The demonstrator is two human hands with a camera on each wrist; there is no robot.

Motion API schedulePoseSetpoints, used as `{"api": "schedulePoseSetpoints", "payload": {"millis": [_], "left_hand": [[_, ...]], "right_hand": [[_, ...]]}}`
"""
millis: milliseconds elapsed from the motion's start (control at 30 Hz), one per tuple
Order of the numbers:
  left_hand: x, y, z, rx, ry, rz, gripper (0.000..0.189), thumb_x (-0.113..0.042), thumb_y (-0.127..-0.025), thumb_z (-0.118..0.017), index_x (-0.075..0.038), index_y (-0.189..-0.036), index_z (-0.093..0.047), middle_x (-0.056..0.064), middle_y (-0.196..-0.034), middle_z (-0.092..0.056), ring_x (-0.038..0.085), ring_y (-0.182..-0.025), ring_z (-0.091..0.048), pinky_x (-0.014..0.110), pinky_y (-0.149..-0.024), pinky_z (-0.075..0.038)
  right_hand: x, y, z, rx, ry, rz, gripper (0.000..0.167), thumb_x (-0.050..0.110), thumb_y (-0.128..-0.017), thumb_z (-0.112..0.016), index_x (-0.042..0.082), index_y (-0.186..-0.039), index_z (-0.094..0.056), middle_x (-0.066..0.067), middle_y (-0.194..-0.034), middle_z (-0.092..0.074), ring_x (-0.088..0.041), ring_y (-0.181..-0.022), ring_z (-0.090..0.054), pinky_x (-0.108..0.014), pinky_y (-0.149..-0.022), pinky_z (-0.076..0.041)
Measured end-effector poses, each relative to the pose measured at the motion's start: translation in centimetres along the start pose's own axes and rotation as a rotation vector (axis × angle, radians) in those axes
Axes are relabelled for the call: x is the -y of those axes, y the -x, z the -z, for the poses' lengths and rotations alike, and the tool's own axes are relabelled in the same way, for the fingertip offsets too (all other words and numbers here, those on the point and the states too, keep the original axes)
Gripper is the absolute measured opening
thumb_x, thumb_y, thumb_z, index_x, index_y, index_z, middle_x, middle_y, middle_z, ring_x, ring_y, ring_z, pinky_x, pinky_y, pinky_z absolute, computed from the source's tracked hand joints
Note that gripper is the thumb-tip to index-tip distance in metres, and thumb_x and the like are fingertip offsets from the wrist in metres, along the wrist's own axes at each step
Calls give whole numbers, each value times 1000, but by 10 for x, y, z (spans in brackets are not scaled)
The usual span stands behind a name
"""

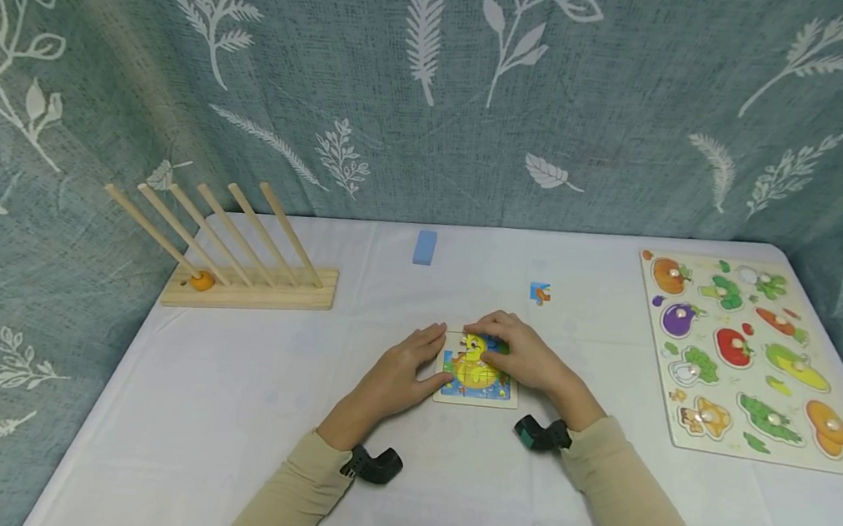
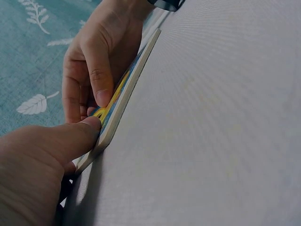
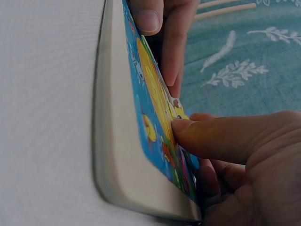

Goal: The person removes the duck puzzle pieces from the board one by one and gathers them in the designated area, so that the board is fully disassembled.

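Note:
A small square jigsaw puzzle [image 1: 477, 378] of a yellow duck lies in a light wooden tray [image 1: 477, 401] on the table. My left hand [image 1: 400, 376] grips the tray's left side, thumb near the lower corner and fingers at the upper one. From the right, my right hand [image 1: 522, 351] reaches over the puzzle. Its thumb lies on the duck and its curled fingers are at the top edge, pinching a yellow puzzle piece [image 3: 180, 112] that is mostly hidden. The tray's upper left corner shows bare wood. A loose puzzle piece [image 1: 540, 293] lies beyond the right hand.
A blue block [image 1: 424, 247] lies near the table's back edge. At the left stands a wooden rack [image 1: 253, 292] with several slanting pegs and an orange bead [image 1: 202, 280]. A vegetable peg board [image 1: 750, 375] lies at the right, and a patterned curtain [image 1: 431, 155] hangs behind.

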State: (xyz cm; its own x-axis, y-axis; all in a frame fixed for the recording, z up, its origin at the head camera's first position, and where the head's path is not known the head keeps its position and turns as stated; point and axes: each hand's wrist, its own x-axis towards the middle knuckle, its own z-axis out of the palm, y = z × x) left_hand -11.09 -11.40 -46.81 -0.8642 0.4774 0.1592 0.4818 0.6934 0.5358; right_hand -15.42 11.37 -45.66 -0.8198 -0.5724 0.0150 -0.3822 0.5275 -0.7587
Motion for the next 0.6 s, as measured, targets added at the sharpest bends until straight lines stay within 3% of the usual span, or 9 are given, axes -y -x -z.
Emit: {"api": "schedulePoseSetpoints", "payload": {"millis": [600], "left_hand": [[1, 0, -2, -19, -3, -20, 64, -30, -87, -69, 7, -134, -47, 17, -145, -43, 27, -136, -40, 39, -115, -32]], "right_hand": [[-1, 0, -1, 2, -31, 10, 40, 0, -89, -60, 5, -129, -59, -10, -120, -53, -29, -118, -48, -49, -102, -43]]}}
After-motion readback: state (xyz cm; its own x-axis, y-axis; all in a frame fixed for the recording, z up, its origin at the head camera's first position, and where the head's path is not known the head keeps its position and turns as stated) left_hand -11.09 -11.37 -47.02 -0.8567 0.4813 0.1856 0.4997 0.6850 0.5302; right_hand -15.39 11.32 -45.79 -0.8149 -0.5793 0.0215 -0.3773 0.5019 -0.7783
